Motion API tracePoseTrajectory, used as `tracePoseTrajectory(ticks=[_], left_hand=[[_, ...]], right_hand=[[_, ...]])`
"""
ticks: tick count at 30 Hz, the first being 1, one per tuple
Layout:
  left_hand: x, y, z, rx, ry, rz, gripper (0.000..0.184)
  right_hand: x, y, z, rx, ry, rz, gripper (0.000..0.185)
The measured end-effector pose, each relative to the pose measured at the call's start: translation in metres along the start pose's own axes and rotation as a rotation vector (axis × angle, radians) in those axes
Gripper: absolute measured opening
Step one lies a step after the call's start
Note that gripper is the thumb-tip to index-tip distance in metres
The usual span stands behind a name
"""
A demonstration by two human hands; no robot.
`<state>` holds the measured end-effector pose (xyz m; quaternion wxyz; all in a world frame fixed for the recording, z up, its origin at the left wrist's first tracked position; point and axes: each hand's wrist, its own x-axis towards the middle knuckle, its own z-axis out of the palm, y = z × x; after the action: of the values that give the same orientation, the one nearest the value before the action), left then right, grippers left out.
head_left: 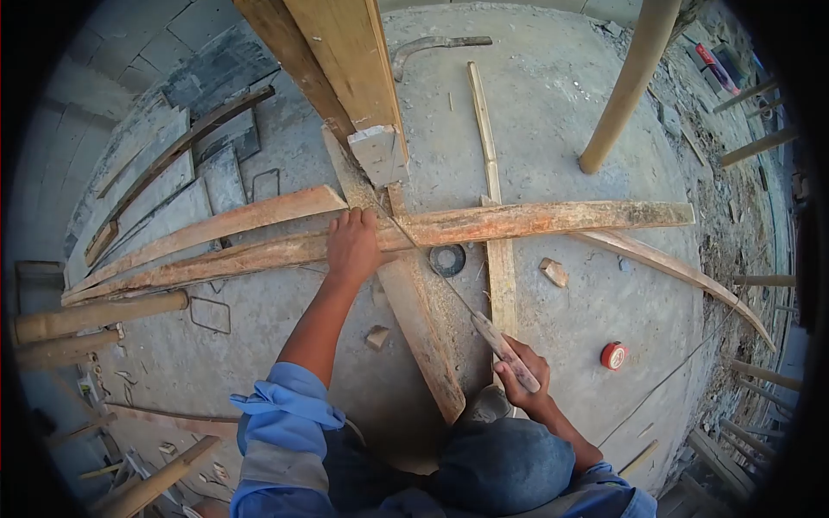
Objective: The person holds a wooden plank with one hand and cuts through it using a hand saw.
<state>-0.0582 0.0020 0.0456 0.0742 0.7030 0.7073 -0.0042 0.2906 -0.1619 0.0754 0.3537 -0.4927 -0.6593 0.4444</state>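
A long rough plank (535, 220) lies crosswise over other boards in the middle of the view. My left hand (352, 246) presses on top of it, fingers closed around its far edge. In my right hand (528, 377) is the worn handle of a handsaw (505, 352). The thin saw blade runs up and left from the handle and meets the plank just right of my left hand. Sawdust lies on the slanted board (423, 332) beneath. A narrower board (502, 285) passes under the plank farther right.
Upright timbers (345, 69) stand just beyond the plank. A bamboo pole (630, 91) rises at the back right. On the concrete floor are a red tape measure (613, 355), a black ring (447, 260), wood offcuts (553, 272) and a curved metal bar (440, 43).
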Motion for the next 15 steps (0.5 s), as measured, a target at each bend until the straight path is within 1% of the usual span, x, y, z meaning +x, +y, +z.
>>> tracePoseTrajectory(ticks=[2, 3, 5, 6, 8, 10, 11, 13, 15], left_hand=[[0.005, 0.000, -0.003, 0.005, -0.024, -0.018, 0.083], [0.001, 0.003, -0.004, 0.008, -0.037, -0.016, 0.083], [-0.003, -0.002, -0.004, 0.015, 0.005, -0.018, 0.083], [-0.002, 0.004, -0.002, 0.007, 0.021, 0.009, 0.083], [0.008, 0.010, -0.009, -0.025, -0.002, 0.012, 0.082], [-0.013, 0.010, -0.006, -0.026, -0.059, -0.004, 0.083], [-0.010, 0.007, -0.003, -0.013, -0.040, 0.007, 0.083], [0.000, -0.002, 0.002, 0.014, -0.002, 0.025, 0.084], [-0.005, 0.001, 0.000, 0.021, -0.044, -0.002, 0.083]], right_hand=[[-0.019, -0.012, -0.012, -0.053, -0.013, 0.025, 0.048], [-0.005, -0.004, 0.000, -0.053, 0.031, -0.041, 0.048], [0.066, 0.013, 0.050, 0.079, 0.043, -0.060, 0.047], [0.103, 0.023, 0.077, 0.051, 0.071, -0.114, 0.046], [0.141, -0.005, 0.094, 0.169, 0.081, -0.089, 0.046], [0.105, 0.000, 0.076, 0.125, 0.039, -0.026, 0.047], [0.094, 0.006, 0.061, 0.096, 0.020, -0.030, 0.048], [0.026, 0.009, 0.022, 0.082, 0.032, -0.015, 0.049], [-0.026, 0.006, -0.012, 0.111, -0.001, 0.061, 0.049]])
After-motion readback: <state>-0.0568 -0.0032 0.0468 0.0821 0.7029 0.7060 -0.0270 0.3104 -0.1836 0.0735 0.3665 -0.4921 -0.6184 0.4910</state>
